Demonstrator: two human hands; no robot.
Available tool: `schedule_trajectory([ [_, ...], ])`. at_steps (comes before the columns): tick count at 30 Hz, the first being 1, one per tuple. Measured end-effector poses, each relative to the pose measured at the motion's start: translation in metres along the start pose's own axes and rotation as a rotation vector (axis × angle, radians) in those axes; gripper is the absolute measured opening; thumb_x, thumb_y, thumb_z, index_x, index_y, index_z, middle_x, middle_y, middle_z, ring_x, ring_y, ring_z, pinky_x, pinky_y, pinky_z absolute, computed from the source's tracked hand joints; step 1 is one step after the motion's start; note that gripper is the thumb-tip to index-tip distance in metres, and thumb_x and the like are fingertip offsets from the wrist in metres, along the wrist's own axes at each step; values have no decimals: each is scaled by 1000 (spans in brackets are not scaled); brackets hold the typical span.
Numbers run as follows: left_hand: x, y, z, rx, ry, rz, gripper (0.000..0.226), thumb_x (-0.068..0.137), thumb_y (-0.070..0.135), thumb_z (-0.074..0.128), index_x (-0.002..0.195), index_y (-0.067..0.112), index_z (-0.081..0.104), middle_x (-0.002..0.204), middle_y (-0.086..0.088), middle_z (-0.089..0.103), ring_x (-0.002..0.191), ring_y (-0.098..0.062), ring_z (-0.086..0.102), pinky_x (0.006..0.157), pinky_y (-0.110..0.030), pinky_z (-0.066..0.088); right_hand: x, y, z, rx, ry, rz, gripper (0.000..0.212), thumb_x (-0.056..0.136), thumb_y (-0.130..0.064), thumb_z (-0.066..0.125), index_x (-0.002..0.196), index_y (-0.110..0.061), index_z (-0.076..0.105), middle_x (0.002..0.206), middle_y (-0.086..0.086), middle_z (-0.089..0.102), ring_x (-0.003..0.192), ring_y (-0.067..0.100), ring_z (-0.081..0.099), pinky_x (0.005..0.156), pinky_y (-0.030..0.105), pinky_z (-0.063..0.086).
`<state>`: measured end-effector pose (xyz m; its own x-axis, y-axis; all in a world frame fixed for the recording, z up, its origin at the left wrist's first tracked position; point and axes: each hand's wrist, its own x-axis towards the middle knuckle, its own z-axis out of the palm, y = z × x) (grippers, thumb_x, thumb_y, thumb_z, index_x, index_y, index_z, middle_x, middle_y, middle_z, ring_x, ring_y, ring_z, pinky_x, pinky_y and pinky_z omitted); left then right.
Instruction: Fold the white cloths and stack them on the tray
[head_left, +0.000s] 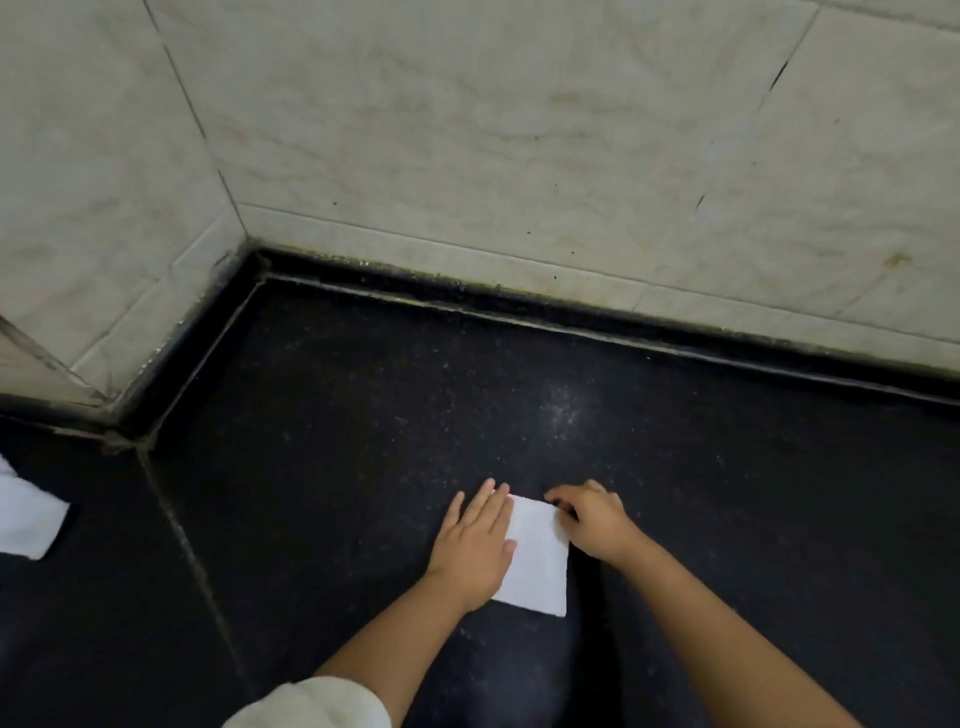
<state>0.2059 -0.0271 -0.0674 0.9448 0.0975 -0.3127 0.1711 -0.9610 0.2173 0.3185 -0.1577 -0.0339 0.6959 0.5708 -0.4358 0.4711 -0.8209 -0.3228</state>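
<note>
On dark counter, folded white cloth lies. Left edge pressed by flat left hand; far right corner pinched by right hand. Edges to be aligned, crease flattened. Tray unseen.

A folded white cloth is pressed flat on the dark counter by the left hand. Its far right corner is pinched by the right hand. Another white cloth is seen at the left edge.
</note>
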Motion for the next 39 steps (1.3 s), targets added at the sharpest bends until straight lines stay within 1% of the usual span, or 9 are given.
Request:
schedule_trajectory([
  [10, -4, -4, -6, -4, -34, -7, 59, 100, 35, 24, 149, 12, 2, 158, -1, -7, 145, -17, -11, 118, -38, -6, -14, -5, 29, -68, 316, 165, 37, 93, -16, 41, 129, -10, 46, 126, 12, 50, 116, 30, 44, 94, 39, 35],
  [14, -21, -13, 0, -2, 336, 213, 47, 86, 30, 37, 117, 6, 62, 129, -10, 59, 129, -22, 45, 110, -34, 27, -51, -3, 45, 12, 589, -52, 31, 79, -11, 45, 107, -8, 58, 105, 13, 63, 101, 24, 47, 80, 40, 45],
  [16, -34, -21, 14, 22, 366, 349, 44, 82, 31, 40, 104, 7, 69, 116, -7, 67, 120, -19, 46, 104, -34, 29, -74, -1, 67, -64, 539, -256, 31, 71, -15, 43, 99, -14, 57, 97, 7, 66, 97, 18, 46, 77, 35, 42],
  [22, -39, -28, 27, 197, 228, 353, 56, 79, 45, 35, 109, 12, 69, 119, -1, 67, 113, -15, 62, 89, -38, 52, -79, 0, 86, -91, 433, -274, 35, 73, -18, 40, 86, -13, 72, 89, 2, 72, 91, 14, 46, 66, 25, 53],
  [26, -36, -25, 22, 256, 281, 346, 57, 61, 48, 77, 103, 10, 71, 112, -1, 70, 107, -16, 65, 87, -40, 53, -72, -3, 72, -122, 448, -270, 33, 71, -19, 39, 72, -20, 72, 71, -6, 68, 67, 15, 60, 55, 19, 46],
  [30, -35, -4, 15, 311, 251, 286, 47, 48, 41, 86, 84, 13, 74, 94, -2, 73, 97, -22, 69, 82, -44, 55, -86, -3, 56, 3, 471, -235, 26, 65, -8, 51, 77, -16, 73, 68, -3, 68, 57, 20, 61, 52, 25, 49],
  [33, -32, 29, 11, 301, 344, 384, 9, 59, 21, 72, 63, 16, 65, 76, -1, 68, 84, -23, 64, 79, -39, 57, -115, 13, 40, 143, 487, -162, 29, 74, 2, 55, 97, -8, 71, 89, 10, 70, 78, 32, 66, 71, 37, 49],
  [35, -26, 63, 9, 243, 408, 513, 13, 65, 13, 44, 59, 15, 56, 65, -1, 59, 69, -20, 49, 74, -30, 45, -144, 42, 29, 244, 499, -66, 32, 84, 1, 49, 110, -7, 65, 107, 12, 65, 99, 30, 61, 87, 36, 45],
  [39, -17, 162, 0, 191, 545, 784, 8, 73, 17, 44, 76, 13, 51, 69, -6, 57, 70, -20, 36, 63, -29, 28, -224, 131, 0, 371, 548, 65, 27, 82, 6, 49, 99, -1, 69, 98, 20, 65, 95, 32, 62, 84, 20, 40],
])
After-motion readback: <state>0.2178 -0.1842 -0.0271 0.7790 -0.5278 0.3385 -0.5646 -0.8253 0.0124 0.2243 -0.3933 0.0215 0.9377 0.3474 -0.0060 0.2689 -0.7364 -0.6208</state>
